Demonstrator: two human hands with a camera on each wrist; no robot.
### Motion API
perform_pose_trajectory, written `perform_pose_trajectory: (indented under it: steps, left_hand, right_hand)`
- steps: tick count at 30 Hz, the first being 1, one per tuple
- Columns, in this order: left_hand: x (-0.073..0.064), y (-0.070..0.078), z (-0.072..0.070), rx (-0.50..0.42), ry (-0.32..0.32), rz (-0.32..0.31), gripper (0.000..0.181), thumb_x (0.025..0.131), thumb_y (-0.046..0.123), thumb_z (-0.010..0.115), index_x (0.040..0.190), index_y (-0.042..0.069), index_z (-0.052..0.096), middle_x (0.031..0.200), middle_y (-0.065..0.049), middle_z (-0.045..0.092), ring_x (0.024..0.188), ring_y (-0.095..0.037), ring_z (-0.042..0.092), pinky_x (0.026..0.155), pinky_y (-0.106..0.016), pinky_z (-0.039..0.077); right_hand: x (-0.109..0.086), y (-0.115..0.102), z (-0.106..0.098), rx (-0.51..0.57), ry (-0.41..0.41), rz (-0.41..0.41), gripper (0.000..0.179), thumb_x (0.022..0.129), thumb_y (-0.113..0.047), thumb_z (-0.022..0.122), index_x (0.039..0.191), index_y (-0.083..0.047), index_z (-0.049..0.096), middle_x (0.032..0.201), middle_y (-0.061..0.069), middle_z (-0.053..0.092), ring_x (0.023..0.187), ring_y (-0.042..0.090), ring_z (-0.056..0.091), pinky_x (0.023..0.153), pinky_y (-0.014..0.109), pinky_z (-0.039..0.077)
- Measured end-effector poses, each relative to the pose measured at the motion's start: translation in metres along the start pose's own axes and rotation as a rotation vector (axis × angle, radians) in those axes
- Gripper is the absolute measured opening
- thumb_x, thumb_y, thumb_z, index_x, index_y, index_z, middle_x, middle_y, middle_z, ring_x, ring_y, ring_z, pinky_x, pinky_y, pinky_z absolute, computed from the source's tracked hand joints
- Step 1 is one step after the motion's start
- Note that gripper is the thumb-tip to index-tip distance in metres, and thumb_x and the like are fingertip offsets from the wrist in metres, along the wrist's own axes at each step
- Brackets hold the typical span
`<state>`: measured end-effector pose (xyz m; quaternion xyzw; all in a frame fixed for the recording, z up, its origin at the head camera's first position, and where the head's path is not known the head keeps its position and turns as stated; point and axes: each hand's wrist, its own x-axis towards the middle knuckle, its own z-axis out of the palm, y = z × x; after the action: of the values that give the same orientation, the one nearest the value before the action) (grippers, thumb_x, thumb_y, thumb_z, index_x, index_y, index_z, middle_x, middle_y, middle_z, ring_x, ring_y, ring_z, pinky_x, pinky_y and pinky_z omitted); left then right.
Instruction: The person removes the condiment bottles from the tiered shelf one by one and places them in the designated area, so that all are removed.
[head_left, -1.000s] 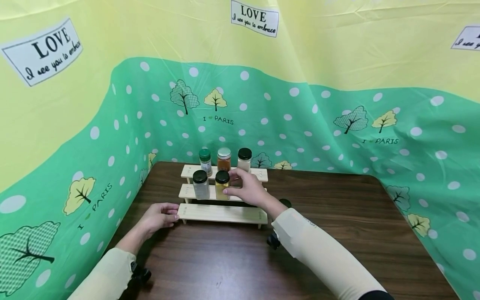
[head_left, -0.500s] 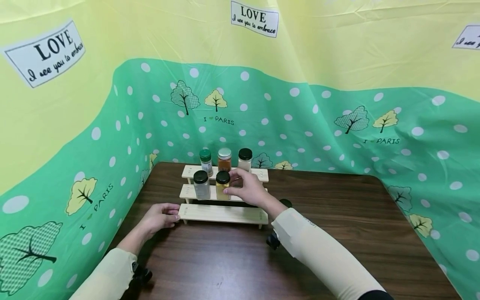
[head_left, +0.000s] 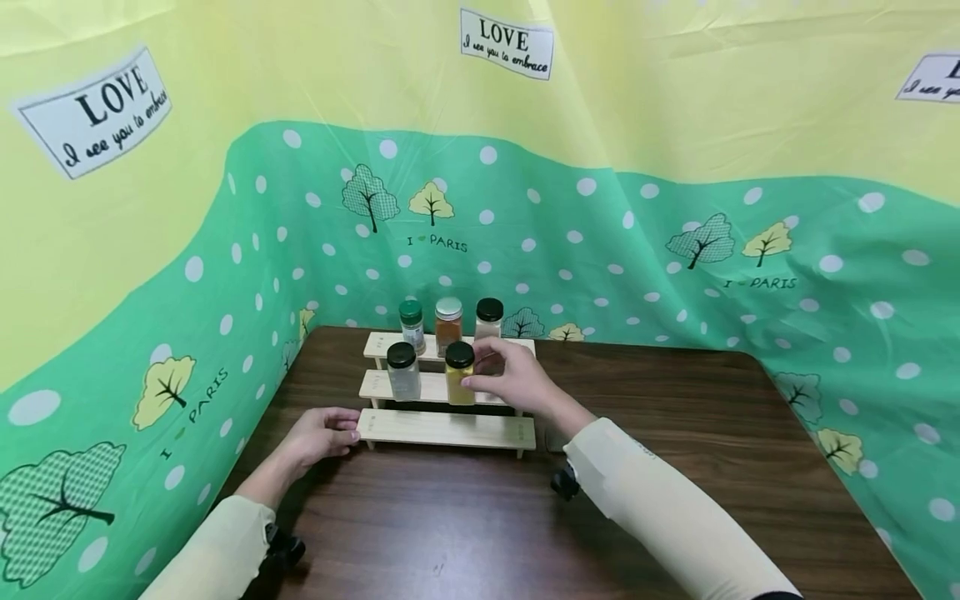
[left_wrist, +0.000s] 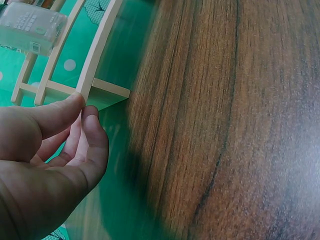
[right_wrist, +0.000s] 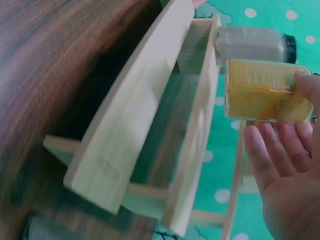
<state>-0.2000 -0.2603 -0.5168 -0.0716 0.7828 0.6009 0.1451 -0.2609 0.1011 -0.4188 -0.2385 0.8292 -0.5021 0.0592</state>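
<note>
A three-tier wooden rack (head_left: 446, 428) stands on the table. My right hand (head_left: 517, 379) grips a black-lidded spice jar of yellow contents (head_left: 459, 385) at the middle tier. In the right wrist view the thumb lies on one side of this yellow jar (right_wrist: 265, 92), fingers on the other; whether its base touches the plank I cannot tell. My left hand (head_left: 318, 435) pinches the left end of the lowest plank, between thumb and fingers in the left wrist view. Left of the yellow jar, a black-lidded jar of greyish contents (head_left: 404, 379) stands on the middle tier.
The top tier bears a green-lidded jar (head_left: 412, 327), an orange-brown jar with a pale lid (head_left: 448, 327) and a black-lidded pale jar (head_left: 489, 317). A glassy object (right_wrist: 42, 230) shows partly beside the rack. Patterned cloth (head_left: 600, 233) hangs behind the brown table (head_left: 675, 417).
My right hand has moved the yellow jar a little to the right along the middle tier, away from the greyish jar. My left hand keeps its place on the rack.
</note>
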Motion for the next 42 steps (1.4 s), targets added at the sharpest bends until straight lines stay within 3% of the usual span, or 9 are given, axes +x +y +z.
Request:
perform_pose_trajectory:
  steps: [12, 19, 26, 31, 42]
  left_hand:
    - [-0.002, -0.009, -0.002, -0.003, 0.014, -0.008, 0.046, 0.092, -0.004, 0.072, 0.135, -0.011, 0.058, 0.115, -0.019, 0.067, 0.089, -0.019, 0.069, 0.075, -0.036, 0.061]
    - [-0.001, -0.009, 0.000, -0.013, 0.011, -0.008, 0.045, 0.092, -0.005, 0.071, 0.135, -0.011, 0.058, 0.115, -0.018, 0.067, 0.090, -0.019, 0.068, 0.075, -0.035, 0.061]
    - [-0.003, -0.003, -0.002, -0.002, -0.007, 0.007, 0.046, 0.092, -0.004, 0.071, 0.135, -0.011, 0.058, 0.115, -0.019, 0.066, 0.091, -0.020, 0.069, 0.076, -0.036, 0.062]
    - [-0.004, 0.000, -0.003, 0.008, -0.005, 0.007, 0.046, 0.093, -0.004, 0.070, 0.136, -0.011, 0.057, 0.117, -0.020, 0.066, 0.092, -0.021, 0.070, 0.078, -0.037, 0.062]
    - [-0.002, -0.002, -0.001, -0.015, -0.005, 0.008, 0.047, 0.092, -0.004, 0.071, 0.136, -0.011, 0.057, 0.118, -0.021, 0.066, 0.091, -0.020, 0.069, 0.077, -0.037, 0.062]
  right_hand:
    - [-0.030, 0.008, -0.061, -0.043, 0.067, -0.051, 0.047, 0.083, -0.024, 0.088, 0.122, -0.010, 0.067, 0.111, 0.008, 0.072, 0.105, 0.027, 0.068, 0.093, 0.046, 0.056]
    - [-0.058, 0.022, -0.102, -0.068, 0.099, -0.017, 0.047, 0.085, -0.023, 0.086, 0.126, -0.010, 0.066, 0.116, 0.008, 0.072, 0.108, 0.026, 0.068, 0.090, 0.030, 0.057]
    - [-0.094, 0.043, -0.135, -0.132, 0.177, 0.040, 0.044, 0.089, -0.022, 0.082, 0.128, -0.009, 0.065, 0.117, 0.010, 0.071, 0.104, 0.016, 0.068, 0.085, 0.024, 0.057]
    - [-0.114, 0.055, -0.145, -0.167, 0.189, 0.054, 0.041, 0.090, -0.017, 0.080, 0.127, -0.006, 0.065, 0.115, 0.013, 0.070, 0.098, 0.008, 0.068, 0.081, 0.022, 0.056]
    - [-0.131, 0.085, -0.143, -0.175, 0.183, 0.044, 0.041, 0.088, -0.014, 0.082, 0.126, -0.007, 0.066, 0.114, 0.011, 0.071, 0.098, 0.010, 0.067, 0.081, 0.022, 0.055]
